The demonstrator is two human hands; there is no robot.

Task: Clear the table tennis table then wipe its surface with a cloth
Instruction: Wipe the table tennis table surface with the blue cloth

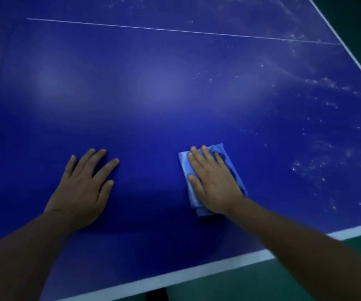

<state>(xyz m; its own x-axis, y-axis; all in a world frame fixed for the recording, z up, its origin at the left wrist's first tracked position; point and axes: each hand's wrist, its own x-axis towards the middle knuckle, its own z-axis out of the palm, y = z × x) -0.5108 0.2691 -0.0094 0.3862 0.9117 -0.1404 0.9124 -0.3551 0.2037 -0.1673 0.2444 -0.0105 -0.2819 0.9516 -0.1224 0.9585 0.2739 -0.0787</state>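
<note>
The blue table tennis table fills the view, with a thin white centre line across its far part. A folded light blue cloth lies flat on it near the front edge. My right hand presses down on the cloth with straight fingers, covering most of it. My left hand rests flat on the bare table surface to the left, fingers spread, holding nothing.
White dusty specks and smears cover the right part of the table. The white border line marks the near edge and another runs along the right edge. Dark green floor shows beyond both edges.
</note>
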